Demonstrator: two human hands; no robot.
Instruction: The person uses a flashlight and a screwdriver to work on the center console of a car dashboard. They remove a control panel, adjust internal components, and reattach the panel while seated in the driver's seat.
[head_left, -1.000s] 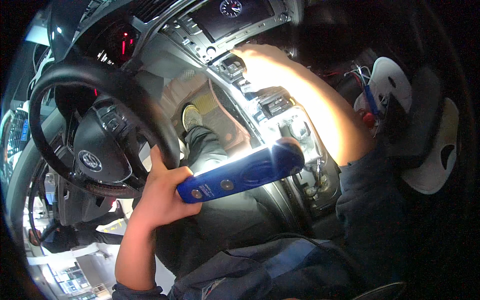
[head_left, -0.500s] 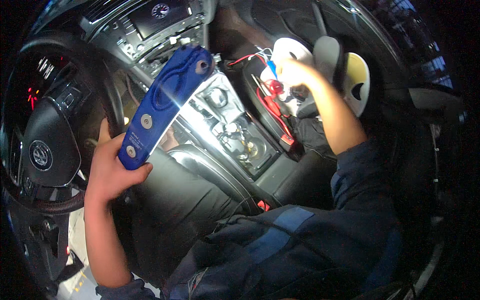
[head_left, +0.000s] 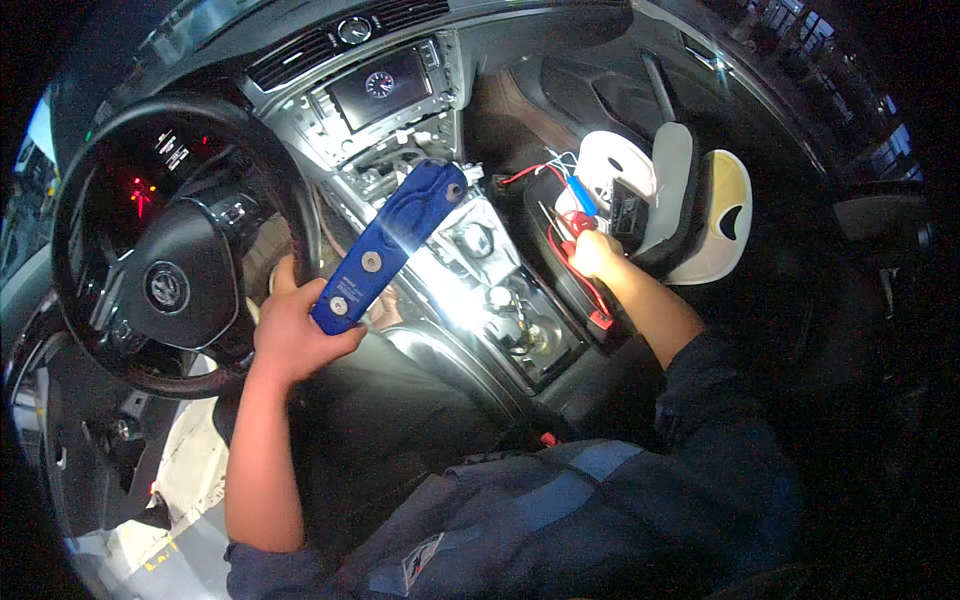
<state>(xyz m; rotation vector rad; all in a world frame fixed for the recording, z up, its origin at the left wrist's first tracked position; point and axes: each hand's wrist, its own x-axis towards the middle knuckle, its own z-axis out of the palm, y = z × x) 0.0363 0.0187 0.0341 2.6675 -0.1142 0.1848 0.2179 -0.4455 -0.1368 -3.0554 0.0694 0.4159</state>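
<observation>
My left hand (head_left: 302, 325), beside the steering wheel, grips the lower end of a long flat blue work light (head_left: 388, 247) with round metal discs on its back. Bright light falls on the opened centre console (head_left: 475, 240), where inner parts show. Over the passenger seat, my right hand (head_left: 600, 254) has its fingers closed at a red-handled tool (head_left: 575, 222); the fingertips are partly hidden. A blue-handled tool (head_left: 581, 196) lies just beyond it, among red wires (head_left: 522, 174) and white round pieces (head_left: 618, 160).
The steering wheel (head_left: 168, 288) stands at left, with a lit screen (head_left: 380, 88) in the dashboard. Grey and cream padded pieces (head_left: 725, 215) rest on the right side of the passenger seat. A red buckle (head_left: 600, 320) sits beside the console.
My right hand has drawn back from the blue-handled tool and white pieces to the red-handled tool. My left hand still holds the work light over the console. The whole view has shifted.
</observation>
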